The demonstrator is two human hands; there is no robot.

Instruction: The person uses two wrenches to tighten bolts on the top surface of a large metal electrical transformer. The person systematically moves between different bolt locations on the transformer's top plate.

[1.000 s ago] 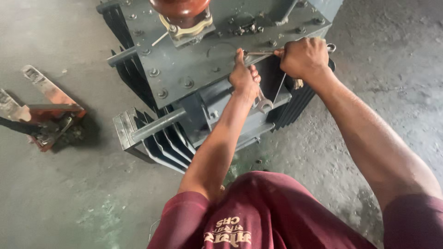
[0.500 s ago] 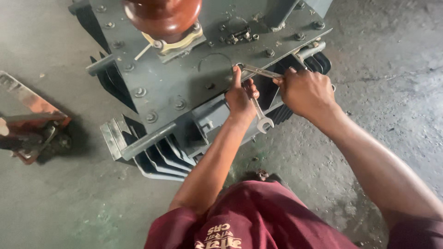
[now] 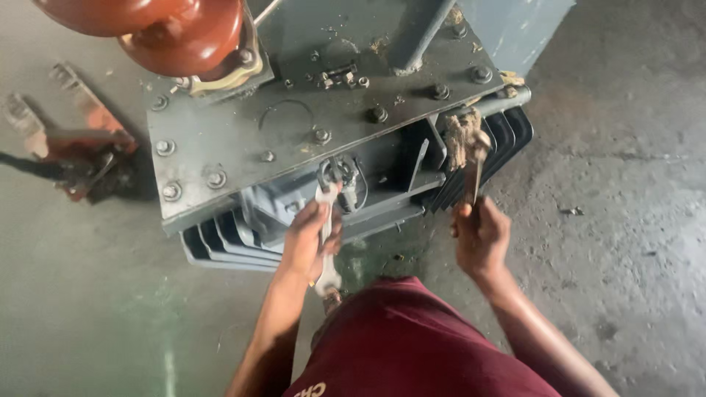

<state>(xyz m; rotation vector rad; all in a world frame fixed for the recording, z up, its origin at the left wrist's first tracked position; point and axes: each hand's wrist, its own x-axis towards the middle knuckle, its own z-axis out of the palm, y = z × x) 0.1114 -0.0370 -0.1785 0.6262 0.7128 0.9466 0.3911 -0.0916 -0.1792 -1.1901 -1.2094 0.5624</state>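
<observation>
A grey steel transformer (image 3: 243, 140) with a bolted lid and cooling fins stands on the floor in front of me. A brown-red ceramic insulator (image 3: 176, 33) rises from its top left. My left hand (image 3: 309, 239) grips a silver wrench (image 3: 326, 220) whose head sits on a fitting on the transformer's front side. My right hand (image 3: 482, 235) holds a thin metal tool (image 3: 474, 173) upright, its top end at a frayed brown rag or rope bundle (image 3: 462, 136) by the lid's right corner.
A rusty red metal piece (image 3: 81, 147) lies on the concrete floor to the left. A grey box wall (image 3: 515, 29) stands at the top right. My dark red shirt (image 3: 412, 345) fills the bottom middle. Bare concrete floor (image 3: 625, 220) spreads to the right.
Both hands have come off the lid's edge. My left hand has dropped lower with the wrench onto the front fitting, and my right hand has moved right to the lid's corner.
</observation>
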